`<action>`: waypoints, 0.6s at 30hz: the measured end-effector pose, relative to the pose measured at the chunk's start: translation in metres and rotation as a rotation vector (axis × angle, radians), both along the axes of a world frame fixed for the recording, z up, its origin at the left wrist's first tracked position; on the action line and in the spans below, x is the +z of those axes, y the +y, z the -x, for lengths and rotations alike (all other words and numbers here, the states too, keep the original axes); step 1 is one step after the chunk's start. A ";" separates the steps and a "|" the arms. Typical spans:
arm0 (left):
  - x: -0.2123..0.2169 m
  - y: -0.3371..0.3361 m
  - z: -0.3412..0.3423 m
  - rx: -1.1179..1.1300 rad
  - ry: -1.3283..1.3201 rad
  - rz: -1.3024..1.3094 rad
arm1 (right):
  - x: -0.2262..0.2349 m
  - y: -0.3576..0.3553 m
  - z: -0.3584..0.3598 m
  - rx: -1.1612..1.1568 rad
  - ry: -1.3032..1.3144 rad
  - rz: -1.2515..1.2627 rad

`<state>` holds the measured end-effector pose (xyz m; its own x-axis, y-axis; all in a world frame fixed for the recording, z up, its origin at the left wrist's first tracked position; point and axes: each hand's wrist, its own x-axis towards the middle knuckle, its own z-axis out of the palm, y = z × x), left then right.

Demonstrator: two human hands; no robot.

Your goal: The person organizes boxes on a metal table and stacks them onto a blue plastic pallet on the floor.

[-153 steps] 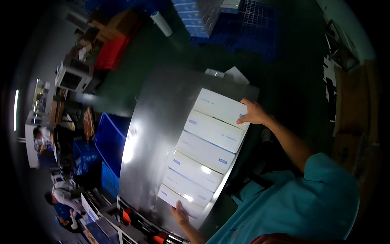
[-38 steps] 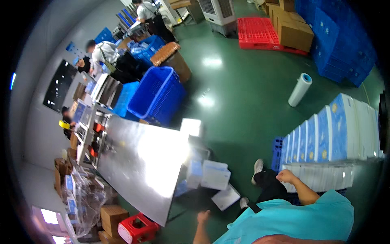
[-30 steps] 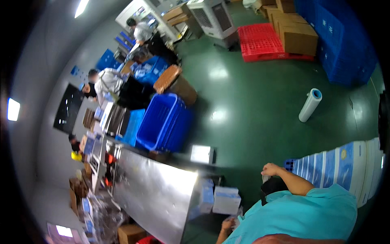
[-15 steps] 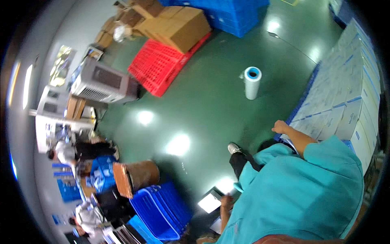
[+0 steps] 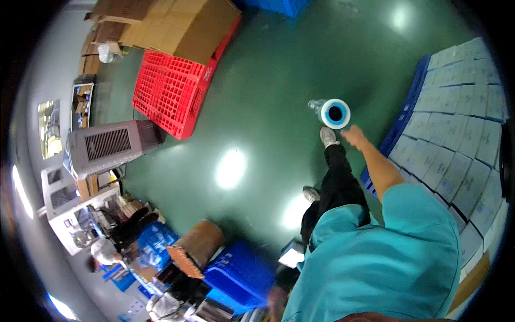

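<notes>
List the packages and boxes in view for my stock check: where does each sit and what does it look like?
Flat pale boxes: tight rows on a blue pallet, at the right beside the right hand; printing too small to tell.
Brown cardboard cartons: stacked at top left.
Red plastic pallet: on the green floor under the cartons.
Film roll: upright on the floor, white with a blue core.
Blue crate: bottom centre.

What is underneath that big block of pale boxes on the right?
A blue pallet shows as a strip along the left edge of the stacked pale boxes, resting on the green floor. The rest of it is covered by the boxes.
</notes>
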<state>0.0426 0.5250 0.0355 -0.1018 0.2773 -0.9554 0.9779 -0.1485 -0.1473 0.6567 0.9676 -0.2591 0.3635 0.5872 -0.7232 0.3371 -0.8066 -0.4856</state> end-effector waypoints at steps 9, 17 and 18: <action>0.046 0.098 -0.133 1.135 0.059 -0.155 | -0.041 0.062 0.011 -0.974 0.450 0.070; -0.005 0.191 -0.037 0.978 -0.040 -0.210 | 0.001 -0.001 0.041 -0.637 0.018 -0.070; -0.018 0.218 -0.014 0.897 -0.060 -0.196 | 0.003 -0.019 0.035 -0.497 0.005 -0.043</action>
